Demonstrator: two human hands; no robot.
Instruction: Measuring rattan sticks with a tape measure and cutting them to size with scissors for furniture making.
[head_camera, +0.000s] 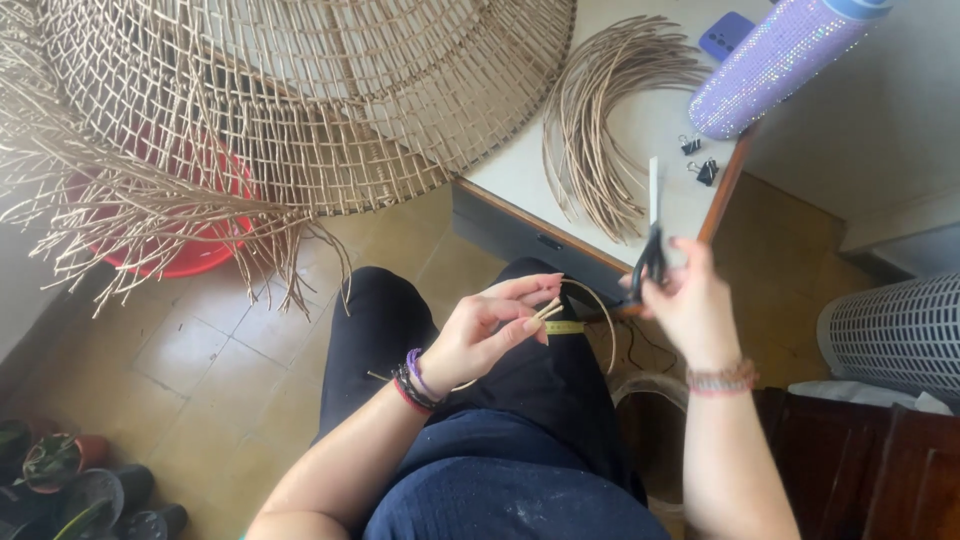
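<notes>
The scissors (652, 235) just right of frame centre are partly hidden: the right hand (690, 305) covers the black handles, its grip closed on them, and only the pale blades show, long axis upright, tips pointing toward the worktop (520, 165) at the top. At centre the left hand (485, 335) pinches thin cane strands (548, 312), grip clamped; their cut ends point right toward the scissors, the rest looping out of sight behind the fingers.

Both forearms rise from the bottom edge toward mid-frame. The left hand (487, 335), bands at its wrist, pinches with thumb and fingertips closed. The right hand (690, 300), centre-right, is raised, back to camera, fingers curled closed
</notes>
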